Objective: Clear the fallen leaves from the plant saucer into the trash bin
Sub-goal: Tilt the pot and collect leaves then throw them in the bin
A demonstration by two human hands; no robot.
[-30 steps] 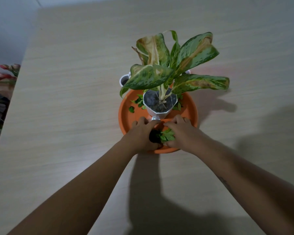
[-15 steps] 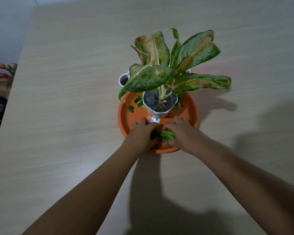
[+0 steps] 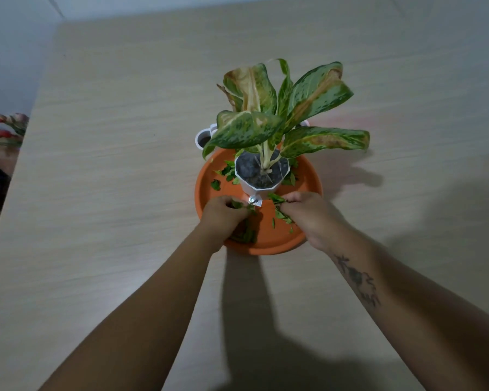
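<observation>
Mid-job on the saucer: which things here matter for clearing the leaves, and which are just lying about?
Job: orange saucer; fallen leaves lying in it; left hand and right hand, both gripping leaves.

Lying about: potted plant standing in the saucer; white container behind it, possibly the bin; pink flowers left of the table.

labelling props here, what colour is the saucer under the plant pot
The saucer is plain orange with no pattern, seen best in the head view.

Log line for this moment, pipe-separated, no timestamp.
stage: gathering | left grip: curled on leaves | right grip: pinching leaves | saucer: more leaves beside pot | bin: unseen
</observation>
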